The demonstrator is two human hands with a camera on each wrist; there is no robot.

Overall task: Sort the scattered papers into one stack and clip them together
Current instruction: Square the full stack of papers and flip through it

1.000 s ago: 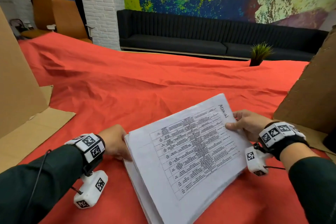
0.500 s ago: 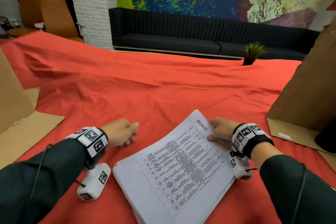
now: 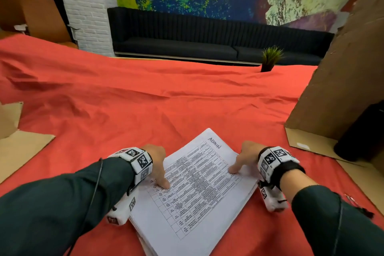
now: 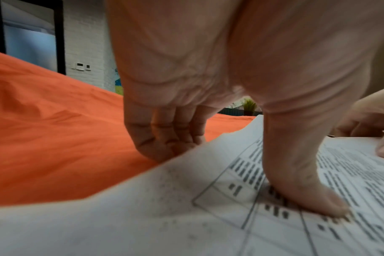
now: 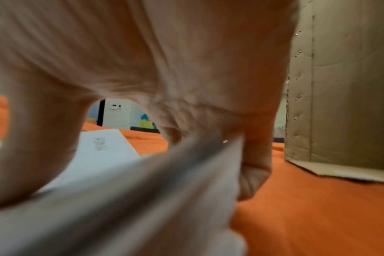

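Observation:
The paper stack (image 3: 195, 191) lies flat on the red cloth, its top sheet a printed table with a handwritten word at the far corner. My left hand (image 3: 159, 170) is at its left edge. The left thumb (image 4: 307, 190) presses on the top sheet and the curled left fingers (image 4: 164, 138) sit against the stack's side. My right hand (image 3: 243, 160) is at the right edge. Its thumb (image 5: 33, 155) lies on top, and its fingers (image 5: 252, 164) curl down round the blurred stack (image 5: 121, 207). No clip is on the papers.
A red cloth (image 3: 145, 100) covers the table. A tall cardboard wall (image 3: 342, 89) with a floor flap stands at the right, with a dark object (image 3: 363, 131) behind it. Flat cardboard (image 3: 20, 151) lies at the left. A small plant (image 3: 270, 58) stands at the far edge.
The stack, held up in both hands a second ago, now lies on the cloth. My left hand let go, then returned to the left edge. Both thumbs now press on top.

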